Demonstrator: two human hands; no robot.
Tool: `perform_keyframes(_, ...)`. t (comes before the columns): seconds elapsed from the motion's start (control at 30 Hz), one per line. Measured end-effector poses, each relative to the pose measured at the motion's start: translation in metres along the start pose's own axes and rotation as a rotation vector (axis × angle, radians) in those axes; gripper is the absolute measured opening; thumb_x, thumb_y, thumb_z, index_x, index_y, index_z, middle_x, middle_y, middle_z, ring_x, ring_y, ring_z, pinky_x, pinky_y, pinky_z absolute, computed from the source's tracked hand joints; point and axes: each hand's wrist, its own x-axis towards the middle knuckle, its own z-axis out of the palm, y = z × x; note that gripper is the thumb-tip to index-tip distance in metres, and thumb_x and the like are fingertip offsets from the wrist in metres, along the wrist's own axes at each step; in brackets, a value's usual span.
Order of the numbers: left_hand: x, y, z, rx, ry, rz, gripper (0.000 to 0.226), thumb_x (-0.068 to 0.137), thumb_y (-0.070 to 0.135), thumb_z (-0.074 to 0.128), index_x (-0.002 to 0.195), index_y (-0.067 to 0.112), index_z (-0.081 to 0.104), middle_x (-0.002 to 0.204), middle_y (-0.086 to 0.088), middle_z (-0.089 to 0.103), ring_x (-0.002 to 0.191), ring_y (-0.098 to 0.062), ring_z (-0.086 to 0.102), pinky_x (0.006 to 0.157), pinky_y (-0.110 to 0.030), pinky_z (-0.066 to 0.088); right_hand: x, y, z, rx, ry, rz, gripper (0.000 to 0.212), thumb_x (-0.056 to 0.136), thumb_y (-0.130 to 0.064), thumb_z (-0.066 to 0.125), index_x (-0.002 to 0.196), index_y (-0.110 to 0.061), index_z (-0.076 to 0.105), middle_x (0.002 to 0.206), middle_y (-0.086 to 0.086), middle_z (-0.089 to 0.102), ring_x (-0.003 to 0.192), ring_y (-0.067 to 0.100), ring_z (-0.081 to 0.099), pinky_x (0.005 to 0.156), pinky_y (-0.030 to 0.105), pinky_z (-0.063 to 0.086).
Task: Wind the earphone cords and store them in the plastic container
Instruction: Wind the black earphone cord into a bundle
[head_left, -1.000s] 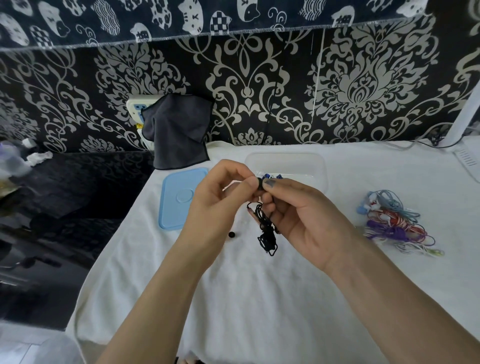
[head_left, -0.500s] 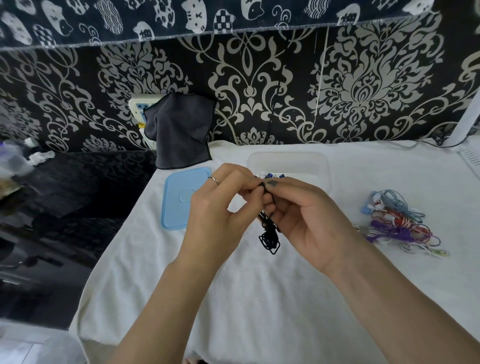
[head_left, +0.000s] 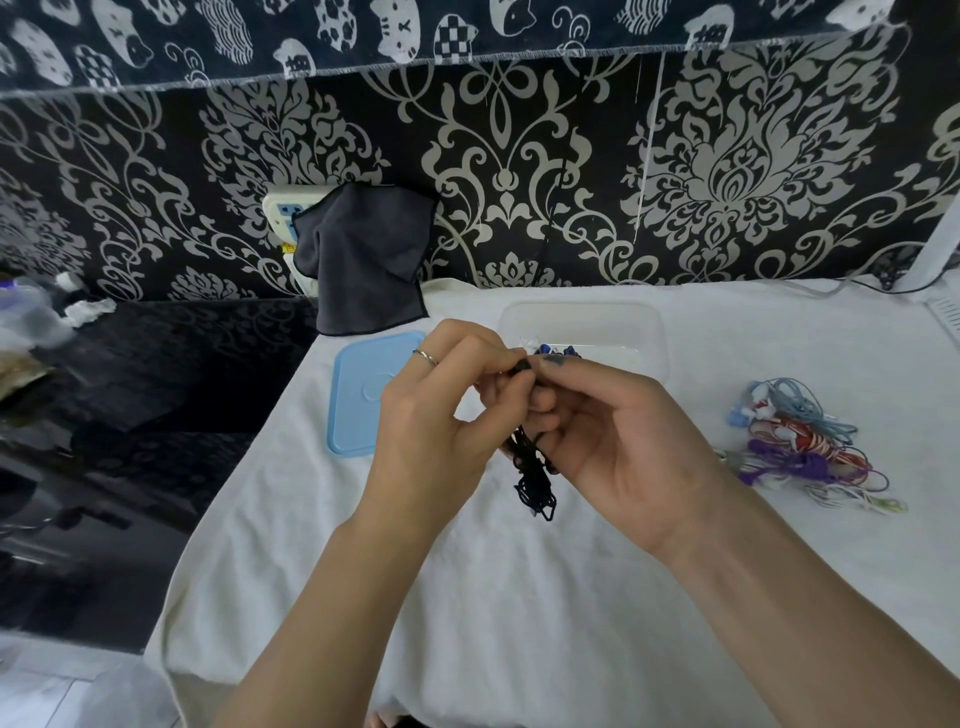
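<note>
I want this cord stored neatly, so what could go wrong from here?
The black cord dangles in a loose bunch below both hands, so it may knot or unwind before reaching the clear container. The left hand and right hand pinch only its top end; a slip could drop it onto the white cloth.

Soft even daylight, no hard shadows; white surface (head_left: 675, 597) bright, near blown out at right. Wide-angle bend at edges, left side blurry.

left hand (head_left: 436, 431) + right hand (head_left: 618, 441) pinch black earphone cord (head_left: 532, 478) | container (head_left: 582, 332) behind
</note>
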Motion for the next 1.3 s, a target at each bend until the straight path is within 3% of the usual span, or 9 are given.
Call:
perform_keyframes(0.23,-0.001,-0.001,-0.001,-0.014,-0.018,0.006,0.003,0.089,0.002,0.071,0.091,0.001,0.068,0.091,-0.004,0.061,0.082,-0.013,0.060,0.073,-0.026,0.052,-0.003,-0.004,0.001,0.006,0.000,0.017,0.019,0.077,-0.006,0.065,0.093,0.004,0.068,0.089,0.015,0.059,0.061,0.011,0.053,0.055,0.020,0.046)
perform_keyframes(0.4,-0.002,-0.003,-0.004,-0.011,-0.046,-0.050,0.010,0.090,0.004,0.071,0.100,0.006,0.072,0.093,0.001,0.064,0.081,-0.013,0.063,0.074,-0.035,0.054,0.002,-0.003,-0.003,0.021,0.042,0.056,0.010,0.086,0.000,0.061,0.094,0.002,0.067,0.084,0.010,0.062,0.062,0.010,0.058,0.056,0.019,0.049)
perform_keyframes(0.53,-0.003,0.000,-0.007,0.020,-0.062,-0.112,0.021,0.091,0.008,0.071,0.110,0.015,0.069,0.097,0.008,0.065,0.080,-0.015,0.066,0.079,-0.031,0.054,0.004,-0.001,-0.004,0.022,0.068,0.062,0.016,0.092,0.004,0.055,0.099,0.005,0.069,0.088,0.013,0.068,0.063,0.010,0.061,0.057,0.018,0.052)
perform_keyframes(0.67,-0.004,-0.001,-0.012,-0.110,-0.152,-0.395,0.020,0.093,0.022,0.055,0.110,0.025,0.065,0.096,0.013,0.071,0.087,-0.013,0.069,0.086,-0.034,0.056,0.004,-0.006,-0.006,0.060,0.112,0.058,0.013,0.089,0.003,0.058,0.095,0.004,0.070,0.094,0.019,0.073,0.062,0.011,0.062,0.056,0.019,0.053)
perform_keyframes(0.77,-0.008,-0.010,-0.012,-0.291,-0.398,-0.726,0.033,0.090,0.027,0.041,0.110,0.024,0.067,0.104,0.007,0.074,0.094,-0.017,0.071,0.099,-0.049,0.053,0.004,-0.010,-0.007,0.134,0.108,0.062,0.018,0.078,0.003,0.062,0.095,0.005,0.067,0.093,0.021,0.072,0.061,0.011,0.061,0.057,0.018,0.052)
perform_keyframes(0.9,-0.011,-0.011,-0.005,-0.484,-0.618,-0.888,0.033,0.097,0.007,0.041,0.117,0.016,0.066,0.117,-0.004,0.073,0.108,-0.026,0.070,0.108,-0.051,0.048,0.006,-0.013,-0.008,0.191,0.096,0.071,0.016,0.085,0.004,0.058,0.099,0.002,0.065,0.093,0.022,0.070,0.061,0.011,0.057,0.057,0.018,0.051)
perform_keyframes(1.0,-0.009,-0.009,-0.007,-0.599,-0.636,-0.883,0.039,0.093,-0.003,0.042,0.122,0.009,0.065,0.120,-0.012,0.072,0.111,-0.033,0.069,0.106,-0.049,0.051,0.007,-0.014,-0.009,0.211,0.098,0.063,0.015,0.092,0.004,0.052,0.100,0.000,0.064,0.091,0.021,0.069,0.059,0.011,0.056,0.056,0.018,0.049)
perform_keyframes(1.13,-0.004,-0.007,-0.009,-0.822,-0.606,-0.965,0.033,0.086,0.010,0.047,0.115,0.003,0.062,0.110,-0.019,0.073,0.101,-0.033,0.071,0.097,-0.043,0.055,0.009,-0.015,-0.010,0.188,0.115,-0.004,0.016,0.094,0.006,0.050,0.098,0.001,0.065,0.091,0.021,0.070,0.062,0.013,0.060,0.060,0.020,0.053)
perform_keyframes(1.3,-0.004,-0.004,-0.005,-0.786,-0.552,-0.960,0.017,0.104,0.012,0.052,0.112,-0.001,0.061,0.101,-0.015,0.073,0.088,-0.026,0.070,0.082,-0.034,0.058,0.011,-0.012,-0.012,0.073,0.116,-0.073,0.017,0.097,0.005,0.050,0.101,0.000,0.066,0.100,0.020,0.072,0.091,0.021,0.074,0.077,0.025,0.059)
